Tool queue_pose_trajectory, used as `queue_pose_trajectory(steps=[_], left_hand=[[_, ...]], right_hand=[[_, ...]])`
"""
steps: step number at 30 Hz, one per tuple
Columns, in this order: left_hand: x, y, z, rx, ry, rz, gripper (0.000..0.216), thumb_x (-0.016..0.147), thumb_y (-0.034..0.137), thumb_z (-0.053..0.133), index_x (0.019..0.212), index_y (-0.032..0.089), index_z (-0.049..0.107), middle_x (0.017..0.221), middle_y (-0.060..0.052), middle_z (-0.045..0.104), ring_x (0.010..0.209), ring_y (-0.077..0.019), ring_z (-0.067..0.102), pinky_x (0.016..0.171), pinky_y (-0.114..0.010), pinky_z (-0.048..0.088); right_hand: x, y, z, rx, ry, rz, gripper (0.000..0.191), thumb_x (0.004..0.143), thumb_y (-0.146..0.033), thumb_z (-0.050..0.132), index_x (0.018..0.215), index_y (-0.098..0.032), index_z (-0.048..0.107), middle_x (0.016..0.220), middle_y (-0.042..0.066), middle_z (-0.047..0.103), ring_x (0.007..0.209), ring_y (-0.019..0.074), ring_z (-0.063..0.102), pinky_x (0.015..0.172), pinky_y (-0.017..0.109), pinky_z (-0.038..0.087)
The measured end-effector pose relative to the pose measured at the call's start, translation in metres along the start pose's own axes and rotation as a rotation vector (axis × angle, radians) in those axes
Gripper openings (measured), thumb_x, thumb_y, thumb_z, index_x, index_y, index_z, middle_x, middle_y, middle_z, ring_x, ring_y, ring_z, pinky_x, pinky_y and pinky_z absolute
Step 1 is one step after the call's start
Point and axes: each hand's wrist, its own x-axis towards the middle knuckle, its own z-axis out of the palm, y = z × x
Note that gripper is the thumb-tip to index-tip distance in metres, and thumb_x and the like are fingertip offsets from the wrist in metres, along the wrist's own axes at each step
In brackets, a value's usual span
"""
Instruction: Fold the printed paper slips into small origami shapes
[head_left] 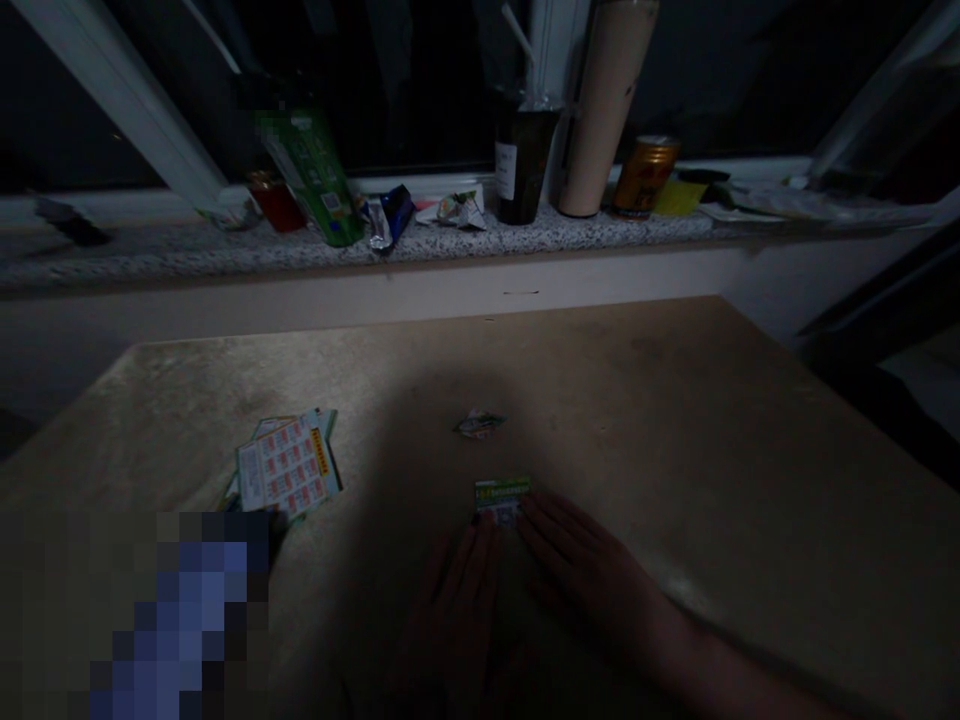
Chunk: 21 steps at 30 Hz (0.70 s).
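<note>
Green-topped card (502, 491): left grip (459, 575), right grip (574, 545) touching, both flat.

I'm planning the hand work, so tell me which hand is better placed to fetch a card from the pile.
Probably the left hand: it is nearer the card pile, while the right hand would have to cross past it. Both have fingertips at the small green-edged card.
</note>
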Motion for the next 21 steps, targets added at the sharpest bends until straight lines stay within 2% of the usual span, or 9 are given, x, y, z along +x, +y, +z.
queue_pose_trajectory(steps=[5, 10, 17, 21], left_hand=[[0.002, 0.0, -0.005, -0.015, -0.054, -0.07, 0.079, 0.082, 0.058, 0.044, 0.139, 0.004, 0.032, 0.145, -0.015, 0.032, 0.136, -0.0295, 0.018, 0.109, -0.042, 0.008], [0.005, 0.002, -0.005, -0.03, -0.088, -0.1, 0.078, 0.08, 0.053, 0.047, 0.14, 0.006, 0.031, 0.147, -0.013, 0.03, 0.136, -0.0282, 0.018, 0.11, -0.041, 0.01], [0.005, -0.002, -0.01, -0.054, -0.134, -0.142, 0.075, 0.081, 0.054, 0.049, 0.142, 0.014, 0.03, 0.149, -0.009, 0.026, 0.136, -0.0304, 0.019, 0.11, -0.046, 0.008], [0.005, -0.001, -0.012, -0.059, -0.125, -0.171, 0.076, 0.081, 0.052, 0.049, 0.142, 0.01, 0.028, 0.149, -0.009, 0.027, 0.136, -0.0291, 0.019, 0.11, -0.044, 0.008]], right_hand=[[0.001, 0.003, -0.003, 0.025, -0.029, 0.001, 0.038, 0.088, -0.026, 0.051, 0.122, -0.01, 0.055, 0.126, 0.012, 0.057, 0.117, 0.0254, 0.053, 0.095, 0.04, 0.05], [0.0, 0.005, 0.0, 0.049, -0.034, 0.006, 0.037, 0.087, -0.024, 0.052, 0.121, -0.011, 0.056, 0.126, 0.012, 0.057, 0.117, 0.0251, 0.052, 0.095, 0.04, 0.049], [0.001, 0.005, 0.0, 0.036, -0.009, -0.002, 0.035, 0.088, -0.024, 0.05, 0.12, -0.01, 0.057, 0.125, 0.012, 0.058, 0.115, 0.0246, 0.054, 0.094, 0.041, 0.049], [0.001, 0.003, -0.002, -0.005, 0.004, -0.009, 0.034, 0.09, -0.025, 0.046, 0.119, -0.011, 0.058, 0.124, 0.011, 0.059, 0.114, 0.0238, 0.054, 0.098, 0.043, 0.046]])
